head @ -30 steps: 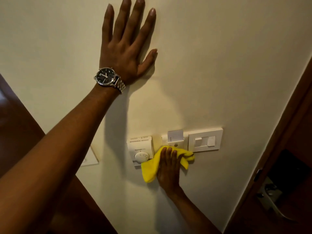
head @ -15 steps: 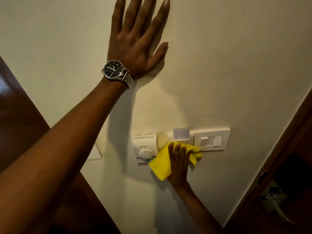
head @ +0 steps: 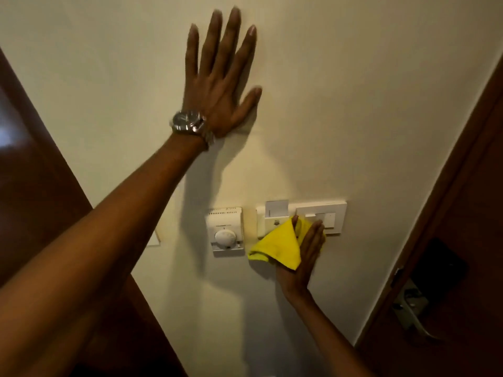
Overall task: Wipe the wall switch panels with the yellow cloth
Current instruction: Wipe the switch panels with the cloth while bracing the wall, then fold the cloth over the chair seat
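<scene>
My right hand (head: 304,257) presses the yellow cloth (head: 280,244) flat against the wall, over the lower left part of the white switch panel (head: 332,212). The cloth also covers the lower corner of the key-card holder (head: 272,220), which has a white card in its slot. A white thermostat with a round dial (head: 225,231) sits just left of the cloth, uncovered. My left hand (head: 221,85), with a wristwatch, rests flat and spread on the bare wall well above the panels, holding nothing.
A dark wooden door with a metal handle (head: 413,317) stands at the right. Dark wood panelling (head: 32,164) runs along the left, with the corner of another white plate (head: 153,239) showing behind my left forearm.
My right hand has slid the cloth to the right, off the card holder's middle and onto the switch panel. The view has shifted, so my left hand sits lower in the frame.
</scene>
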Tool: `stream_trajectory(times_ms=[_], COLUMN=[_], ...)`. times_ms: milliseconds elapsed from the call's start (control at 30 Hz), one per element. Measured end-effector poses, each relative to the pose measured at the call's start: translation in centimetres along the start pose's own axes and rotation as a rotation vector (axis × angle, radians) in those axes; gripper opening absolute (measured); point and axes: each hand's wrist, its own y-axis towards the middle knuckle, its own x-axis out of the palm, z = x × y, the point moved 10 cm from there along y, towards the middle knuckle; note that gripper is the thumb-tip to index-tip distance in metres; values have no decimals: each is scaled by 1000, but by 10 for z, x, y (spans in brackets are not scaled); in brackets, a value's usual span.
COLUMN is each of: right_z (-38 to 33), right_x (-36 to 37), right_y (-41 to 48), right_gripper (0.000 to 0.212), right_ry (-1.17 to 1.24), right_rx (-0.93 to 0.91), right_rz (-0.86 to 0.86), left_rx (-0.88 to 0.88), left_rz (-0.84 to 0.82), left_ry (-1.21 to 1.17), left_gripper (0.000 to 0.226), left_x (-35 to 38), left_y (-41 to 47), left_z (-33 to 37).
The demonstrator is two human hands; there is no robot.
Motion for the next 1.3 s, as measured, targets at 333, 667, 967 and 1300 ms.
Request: stream_trajectory(times_ms=[333, 667, 967, 1300], right_z=[5, -72, -131, -189], right_x=[-27, 110, 228, 361], right_y=[1, -175, -457, -717], right_gripper=[39, 13, 43, 52], right_ry=[61, 593, 446, 203], right_rx=[-269, 140, 707, 416], right_rz=[-128, -1405, -2022, -2380], left_rx=[-820, -1330, -2647, -2963], left_rz=[-756, -1108, -647, -249], left_ry=[-942, -1345, -837, -581], left_gripper=[76, 84, 50, 60], left_x=[37, -33, -209, -285], left_y=[-417, -591, -905, -1127], left_z=[130, 103, 26, -17])
